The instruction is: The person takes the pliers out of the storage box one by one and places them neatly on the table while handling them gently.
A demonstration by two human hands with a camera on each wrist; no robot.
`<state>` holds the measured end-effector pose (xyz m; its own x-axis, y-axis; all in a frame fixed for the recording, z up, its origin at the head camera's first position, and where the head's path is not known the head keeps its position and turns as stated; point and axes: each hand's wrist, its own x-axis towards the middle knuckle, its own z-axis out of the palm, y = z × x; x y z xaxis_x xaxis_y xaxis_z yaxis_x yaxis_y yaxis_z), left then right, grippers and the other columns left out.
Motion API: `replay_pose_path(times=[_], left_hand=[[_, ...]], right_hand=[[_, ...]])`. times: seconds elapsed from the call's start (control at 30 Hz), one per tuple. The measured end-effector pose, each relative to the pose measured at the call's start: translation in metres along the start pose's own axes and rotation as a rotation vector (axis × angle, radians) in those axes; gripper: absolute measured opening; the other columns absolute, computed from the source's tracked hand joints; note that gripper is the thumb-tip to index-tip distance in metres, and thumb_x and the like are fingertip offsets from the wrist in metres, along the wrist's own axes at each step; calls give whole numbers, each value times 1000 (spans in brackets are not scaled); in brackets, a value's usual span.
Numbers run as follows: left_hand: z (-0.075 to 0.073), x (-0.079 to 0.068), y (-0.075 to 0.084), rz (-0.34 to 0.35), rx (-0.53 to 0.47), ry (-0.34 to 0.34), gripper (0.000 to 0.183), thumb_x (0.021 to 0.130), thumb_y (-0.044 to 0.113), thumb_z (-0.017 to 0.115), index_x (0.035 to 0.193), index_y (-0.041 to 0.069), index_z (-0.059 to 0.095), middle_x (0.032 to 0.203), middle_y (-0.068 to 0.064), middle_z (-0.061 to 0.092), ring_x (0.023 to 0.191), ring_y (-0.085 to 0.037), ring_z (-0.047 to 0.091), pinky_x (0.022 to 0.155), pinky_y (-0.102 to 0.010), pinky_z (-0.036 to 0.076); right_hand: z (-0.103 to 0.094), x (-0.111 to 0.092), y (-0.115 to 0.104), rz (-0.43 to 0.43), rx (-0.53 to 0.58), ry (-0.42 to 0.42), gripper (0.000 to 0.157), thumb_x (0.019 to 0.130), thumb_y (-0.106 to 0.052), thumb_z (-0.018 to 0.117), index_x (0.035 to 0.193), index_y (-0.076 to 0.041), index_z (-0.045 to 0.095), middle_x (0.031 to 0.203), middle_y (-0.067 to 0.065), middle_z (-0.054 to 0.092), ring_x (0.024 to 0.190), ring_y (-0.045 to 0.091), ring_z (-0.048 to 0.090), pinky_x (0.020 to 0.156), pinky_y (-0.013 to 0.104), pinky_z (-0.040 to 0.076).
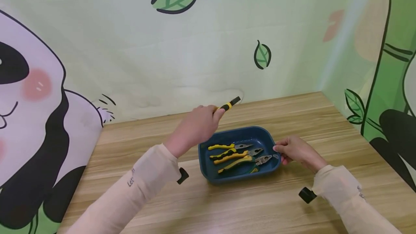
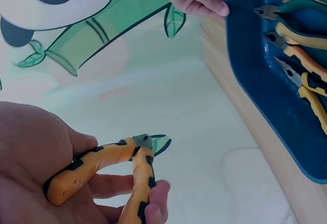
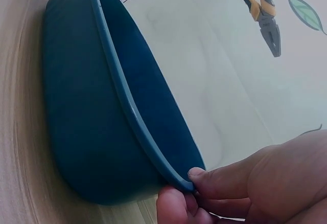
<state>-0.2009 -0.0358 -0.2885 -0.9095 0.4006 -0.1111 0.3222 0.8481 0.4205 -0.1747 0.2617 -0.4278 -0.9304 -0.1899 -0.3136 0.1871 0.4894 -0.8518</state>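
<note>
My left hand (image 1: 198, 127) holds a pair of pliers (image 1: 230, 104) with yellow-and-black handles above the far left rim of a blue plastic basin (image 1: 208, 179). In the left wrist view the handles of these pliers (image 2: 102, 162) are spread, with fingers curled round them. The right wrist view shows their grey jaws pointing away from the hand. My right hand (image 1: 297, 151) pinches the basin's right rim between thumb and fingers. Inside the basin lie several pliers (image 1: 238, 156) with yellow, black and green handles, their heads toward the right.
The basin stands on a wooden table (image 1: 247, 208). Behind the table hangs a pale green backdrop (image 1: 208, 53) printed with leaves, with a panda (image 1: 29, 118) at left and bamboo (image 1: 377, 68) at right. Each sleeve has a black wrist camera (image 1: 307, 195) at its cuff.
</note>
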Motion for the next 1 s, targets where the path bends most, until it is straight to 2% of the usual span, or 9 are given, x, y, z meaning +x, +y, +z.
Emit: replay_pose_path(times=[0.13,0.27,0.4,0.5,0.63,0.77,0.87,1.0], left_hand=[[7,-4,0,36,78,98,45,112,40,42,128,3,63,84,-10,56,77,-24,52,65,-35,46],[15,-5,-4,85,132,170,45,111,39,45,132,2,61,88,-12,58,80,-25,53,68,-36,48],[23,-6,-8,138,239,251,48,111,38,47,137,0,60,94,-16,63,83,-26,56,76,-39,52],[29,-7,-11,165,305,314,48,110,38,49,135,-1,60,96,-19,64,83,-28,59,77,-40,54],[38,-9,-13,193,361,385,46,109,38,53,128,-2,63,91,-18,61,78,-29,58,71,-40,53],[46,-11,-15,199,391,419,45,108,39,55,123,-2,64,88,-16,58,75,-26,53,65,-38,49],[52,-10,-18,185,362,422,45,108,39,55,125,-1,64,87,-14,56,73,-25,47,63,-35,43],[57,-9,-21,148,319,421,47,108,37,54,133,-2,61,90,-15,56,74,-26,45,65,-36,41]], right_hand=[[0,1,1,-3,-1,-2,34,106,-3,53,130,22,57,65,4,58,55,12,59,58,27,55],[-1,1,1,-6,-13,1,34,107,-4,53,129,21,57,65,4,58,56,12,59,58,28,55],[-1,1,0,-5,-24,0,35,107,-6,53,130,21,56,65,3,59,57,12,59,58,28,55],[-1,1,-2,1,-25,-3,36,107,-6,53,131,21,55,66,4,59,57,12,59,58,28,55],[-1,1,-3,10,-27,1,35,107,-6,53,130,20,57,66,4,59,57,12,59,59,29,55],[-1,0,-2,15,-26,8,32,107,-5,53,126,19,60,65,4,59,56,12,59,59,29,56],[0,-1,-1,16,-17,10,31,106,-5,54,125,19,61,65,4,58,56,12,59,59,29,56],[1,-1,-1,15,-2,10,32,106,-4,54,127,20,59,66,4,58,57,12,59,59,28,56]])
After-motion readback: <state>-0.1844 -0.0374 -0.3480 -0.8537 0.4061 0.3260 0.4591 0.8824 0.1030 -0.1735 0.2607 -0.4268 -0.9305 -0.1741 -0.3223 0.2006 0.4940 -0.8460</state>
